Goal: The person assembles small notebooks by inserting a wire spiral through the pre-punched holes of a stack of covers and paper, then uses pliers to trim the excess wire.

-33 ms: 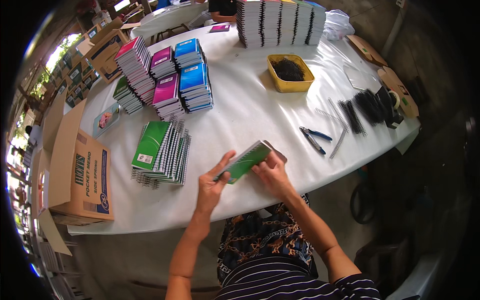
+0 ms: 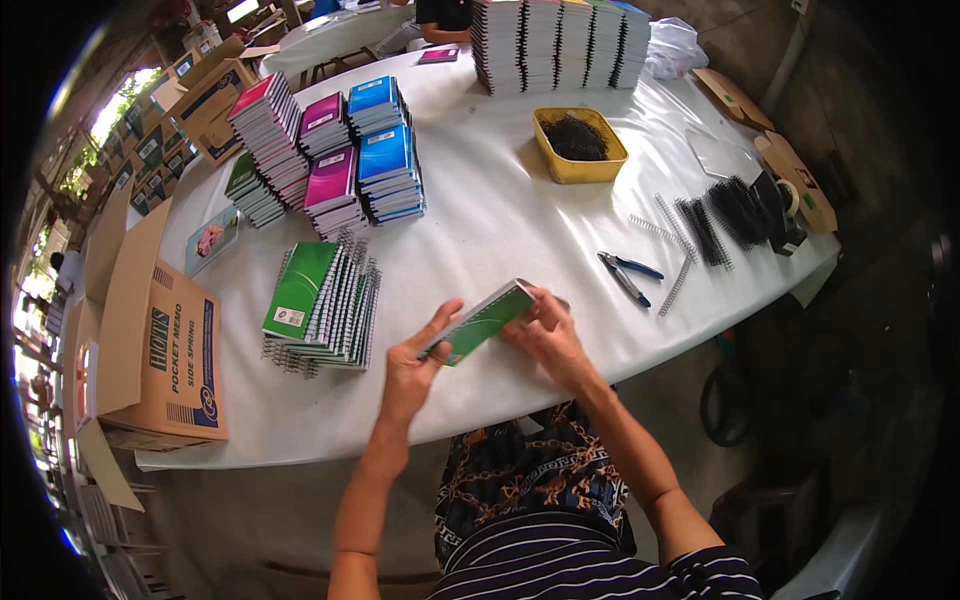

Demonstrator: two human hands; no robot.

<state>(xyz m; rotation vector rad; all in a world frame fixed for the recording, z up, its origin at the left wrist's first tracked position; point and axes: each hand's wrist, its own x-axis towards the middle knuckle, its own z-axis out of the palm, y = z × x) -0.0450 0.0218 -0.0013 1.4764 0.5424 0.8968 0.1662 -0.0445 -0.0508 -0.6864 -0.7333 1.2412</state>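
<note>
Over the near edge of the table I hold a green notebook [image 2: 480, 327] tilted on a slant. My left hand [image 2: 412, 362] grips its lower left end, thumb against the green cover. At the upper right end, my right hand [image 2: 548, 335] has its fingers curled around the cover's edge; part of the notebook is hidden behind them. Left of my hands stands a pile of green notebooks [image 2: 312, 290] with spiral wire along their edges. To the right lie cutting pliers [image 2: 628, 277] with dark blue handles, beside loose wire coils [image 2: 677, 287].
Stacks of pink notebooks [image 2: 332, 185] and blue notebooks [image 2: 388, 155] stand farther back. A yellow tub [image 2: 580, 172] holds dark wire bits. An open carton [image 2: 165, 350] is at the left edge. Black coils [image 2: 740, 215] lie near a tape dispenser [image 2: 785, 215]. Tall notebook stacks [image 2: 555, 50] stand behind.
Both hands and the green notebook have shifted slightly left. My right hand's fingers have moved a little up along the notebook's edge.
</note>
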